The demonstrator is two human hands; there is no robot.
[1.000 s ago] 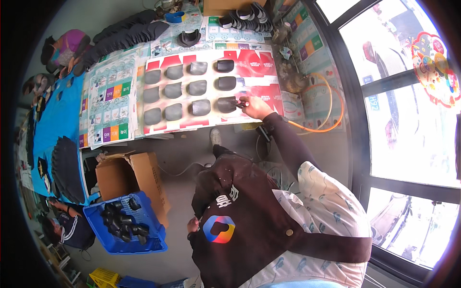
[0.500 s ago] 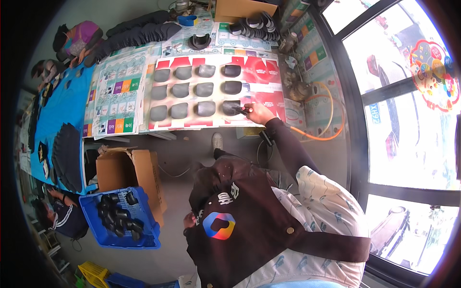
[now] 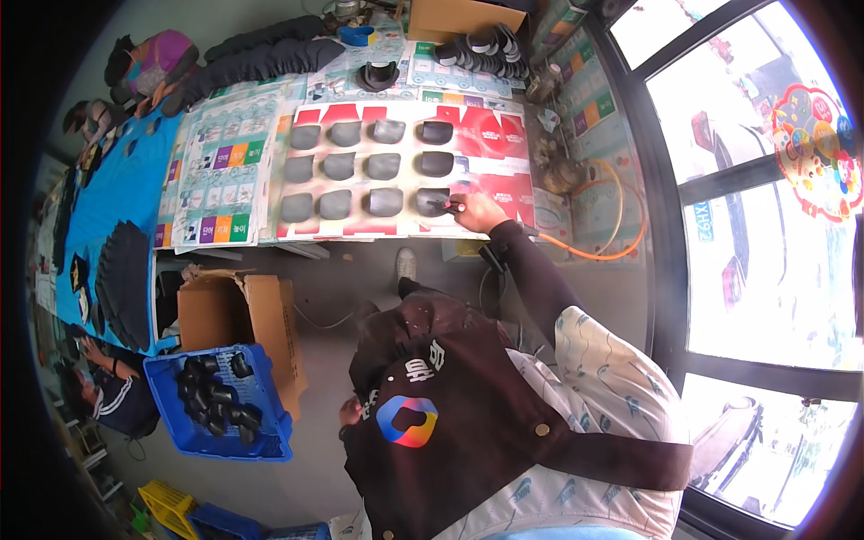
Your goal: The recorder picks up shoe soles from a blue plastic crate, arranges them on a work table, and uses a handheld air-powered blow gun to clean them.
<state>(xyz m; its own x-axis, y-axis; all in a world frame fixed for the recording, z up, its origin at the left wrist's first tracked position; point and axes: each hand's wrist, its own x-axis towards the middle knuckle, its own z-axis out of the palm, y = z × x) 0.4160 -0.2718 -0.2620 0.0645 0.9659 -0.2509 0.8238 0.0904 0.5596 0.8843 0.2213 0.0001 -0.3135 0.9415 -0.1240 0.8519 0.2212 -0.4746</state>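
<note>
My right hand (image 3: 481, 213) is closed round a small dark spray gun (image 3: 451, 207), its tip over the nearest piece of the right-hand column. That curved grey piece (image 3: 431, 201) lies on a red and white board (image 3: 493, 186) in rows with several others of its kind. Two darker pieces, such as the black curved piece (image 3: 437, 164), lie beyond it in the same column. An orange hose (image 3: 585, 254) shows close behind my right wrist. Down by the apron hangs my left hand (image 3: 351, 411), mostly hidden, its fingers unclear.
Stacked dark pieces (image 3: 486, 56) and a cardboard box (image 3: 463, 20) stand at the back. Left of me are an open carton (image 3: 274, 328) and a blue crate (image 3: 162, 400) of black parts. People work along a blue table (image 3: 121, 193). Windows line the right side.
My right hand has shifted slightly left with the spray gun, its tip staying over the same piece. The piece looks a lighter grey now. My left hand still hangs low.
</note>
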